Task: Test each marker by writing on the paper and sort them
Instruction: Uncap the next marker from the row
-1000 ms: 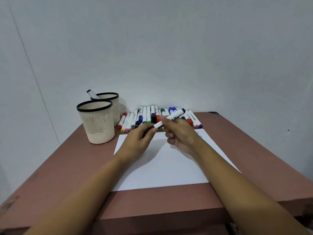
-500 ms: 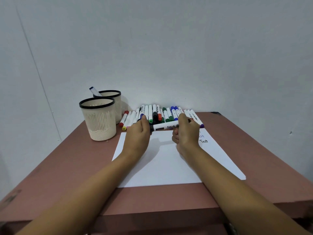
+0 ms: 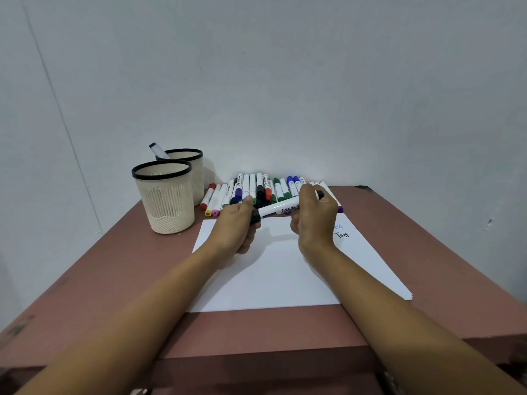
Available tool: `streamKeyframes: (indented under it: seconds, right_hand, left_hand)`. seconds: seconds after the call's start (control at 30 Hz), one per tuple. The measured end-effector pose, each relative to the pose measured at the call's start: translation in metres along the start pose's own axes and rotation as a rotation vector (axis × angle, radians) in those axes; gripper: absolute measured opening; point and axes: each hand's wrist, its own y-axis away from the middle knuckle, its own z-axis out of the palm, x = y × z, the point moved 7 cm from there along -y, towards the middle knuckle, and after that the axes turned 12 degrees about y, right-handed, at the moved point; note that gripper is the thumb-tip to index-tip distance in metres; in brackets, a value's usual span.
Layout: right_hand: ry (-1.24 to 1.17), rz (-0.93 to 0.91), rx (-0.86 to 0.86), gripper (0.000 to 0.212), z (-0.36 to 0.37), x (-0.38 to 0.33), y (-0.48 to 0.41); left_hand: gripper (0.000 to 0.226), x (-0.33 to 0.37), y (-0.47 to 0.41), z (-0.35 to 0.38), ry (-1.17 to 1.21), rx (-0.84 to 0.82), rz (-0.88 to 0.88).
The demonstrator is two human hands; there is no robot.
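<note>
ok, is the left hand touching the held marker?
Touching. The head view shows the left hand pinching the marker at its black left end, with no gap; the right hand grips the other end.

The left hand — earlier just at the cap end of the marker — now wrapped round it.

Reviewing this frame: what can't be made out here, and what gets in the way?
All from the head view:
- Cap of the held marker: the left hand grips it, so seated or loosened cannot be told.
- Blue word on the paper: its start is behind the right hand.
- Front cup: its wall hides any contents.
- Print on the held marker's barrel: too small to read.
</note>
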Motion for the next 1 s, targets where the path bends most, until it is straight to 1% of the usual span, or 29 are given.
streamKeyframes:
  seconds: [0.13,0.2,0.27,0.3,0.37,0.43,0.5,0.6,0.67,0.73,0.77,0.83,0.9,1.0]
  right_hand:
    - [0.078,0.069,-0.071,0.025,0.004,0.009,-0.007]
    - [0.103,0.104,-0.072,0.027,0.003,0.012,-0.012]
    - [0.172,0.101,-0.068,0.028,0.001,0.012,-0.016]
    - [0.224,0.086,-0.069,0.028,0.0,0.012,-0.017]
    - [0.307,0.05,-0.048,0.033,-0.003,0.009,-0.019]
    - [0.381,-0.009,-0.024,0.036,-0.006,0.006,-0.02]
    - [0.486,-0.073,-0.038,0.029,-0.006,0.006,-0.019]
    - [0.662,-0.139,-0.127,0.028,0.001,0.015,-0.017]
    - [0.912,-0.192,-0.253,0.024,0.011,0.026,-0.014]
    - [1.175,-0.274,-0.36,0.031,0.019,0.036,-0.011]
    - [1.253,-0.323,-0.387,0.032,0.022,0.038,-0.009]
    - [1.336,-0.386,-0.396,0.03,0.024,0.037,-0.006]
    - [1.361,-0.397,-0.388,0.029,0.024,0.037,-0.007]
    - [1.378,-0.403,-0.399,0.029,0.025,0.038,-0.007]
  left_hand:
    - [0.03,0.014,0.001,-0.002,0.077,-0.112,0.099]
    - [0.019,0.02,0.004,-0.003,0.129,-0.155,0.131]
    - [0.011,0.024,0.007,-0.005,0.132,-0.155,0.17]
    - [0.008,0.028,0.007,-0.009,0.127,-0.127,0.202]
    - [0.006,0.038,0.005,-0.022,0.069,-0.02,0.304]
    - [0.01,0.053,0.007,-0.034,-0.11,0.078,0.437]
    - [0.009,0.069,0.012,-0.034,-0.327,0.098,0.542]
    - [0.009,0.099,0.013,-0.034,-0.549,0.13,0.63]
    - [0.015,0.123,0.007,-0.044,-0.59,0.192,0.658]
    - [0.017,0.149,-0.002,-0.059,-0.582,0.259,0.669]
    - [0.017,0.163,-0.007,-0.068,-0.58,0.293,0.677]
    - [0.014,0.186,-0.015,-0.082,-0.571,0.347,0.677]
    - [0.013,0.203,-0.024,-0.096,-0.579,0.405,0.666]
    - [0.017,0.217,-0.038,-0.113,-0.633,0.478,0.66]
